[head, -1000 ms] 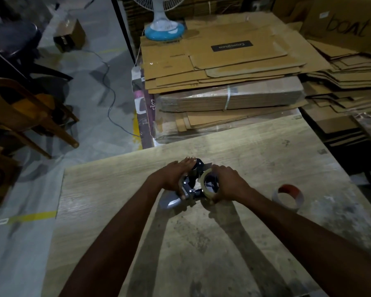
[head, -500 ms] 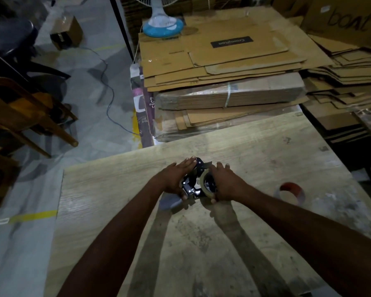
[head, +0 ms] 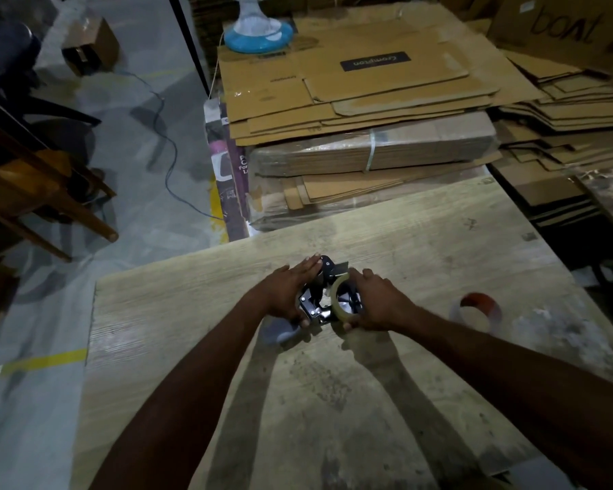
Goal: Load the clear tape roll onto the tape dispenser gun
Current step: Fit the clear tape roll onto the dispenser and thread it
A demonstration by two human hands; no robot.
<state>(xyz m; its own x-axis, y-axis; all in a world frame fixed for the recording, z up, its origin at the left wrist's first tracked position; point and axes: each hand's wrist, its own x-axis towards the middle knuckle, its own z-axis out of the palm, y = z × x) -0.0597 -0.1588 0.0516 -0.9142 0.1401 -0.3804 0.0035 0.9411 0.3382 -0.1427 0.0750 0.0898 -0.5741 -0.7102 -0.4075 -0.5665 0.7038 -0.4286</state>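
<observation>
A black metal tape dispenser gun lies on its side on the wooden table, its pale handle pointing toward me at the lower left. My left hand lies over the gun's left side and grips it. The clear tape roll stands on edge against the gun's right side, around its hub as far as I can tell. My right hand wraps around the roll from the right, fingers over its rim. Part of the gun is hidden under both hands.
A second tape roll with a red core lies flat on the table to the right. Stacks of flattened cardboard rise beyond the table's far edge, with a fan base on top. Wooden chairs stand on the floor at left.
Both hands have stayed on the gun and roll. My right hand has shifted slightly around the roll; the view has tilted a little.
</observation>
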